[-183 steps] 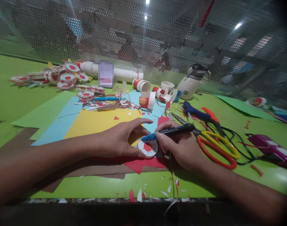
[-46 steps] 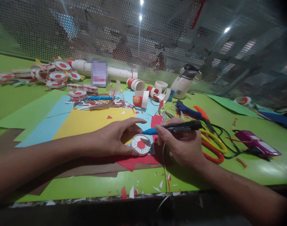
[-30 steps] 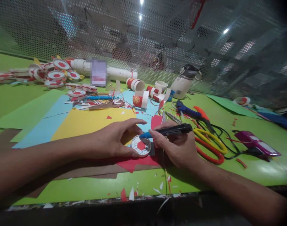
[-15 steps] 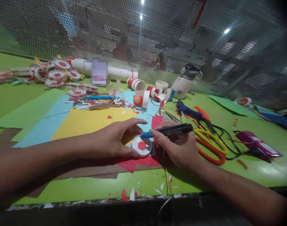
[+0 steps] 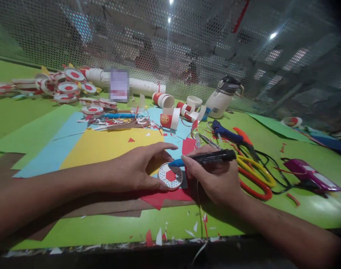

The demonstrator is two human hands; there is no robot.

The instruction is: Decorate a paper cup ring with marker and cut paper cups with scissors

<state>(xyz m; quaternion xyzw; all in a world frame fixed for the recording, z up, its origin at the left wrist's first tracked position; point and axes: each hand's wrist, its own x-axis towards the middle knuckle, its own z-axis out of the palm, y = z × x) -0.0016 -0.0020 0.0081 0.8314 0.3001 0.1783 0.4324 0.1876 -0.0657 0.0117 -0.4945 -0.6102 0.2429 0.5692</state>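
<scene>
A small round white paper disc (image 5: 170,176) with a red centre, dark lines and blue dots lies in front of me over red and blue paper. My left hand (image 5: 148,166) steadies it, the thumb against its lower left edge and the fingers curved round its far side. In my right hand (image 5: 212,173) is a blue marker pen (image 5: 201,157) with a black end, gripped as for writing. Its tip is at the disc's upper edge; whether it touches the surface I cannot tell.
Yellow paper (image 5: 111,145) lies beyond my left arm. Scissors with orange and yellow handles (image 5: 257,183), a blue glue gun (image 5: 226,132) and a purple device (image 5: 310,173) are on the right. Finished-looking discs (image 5: 68,88), cut cups (image 5: 170,118) and a jug (image 5: 222,97) stand farther back.
The view has shifted slightly, so most things sit a little lower and farther right. Both hands keep their hold on the disc and the marker pen.
</scene>
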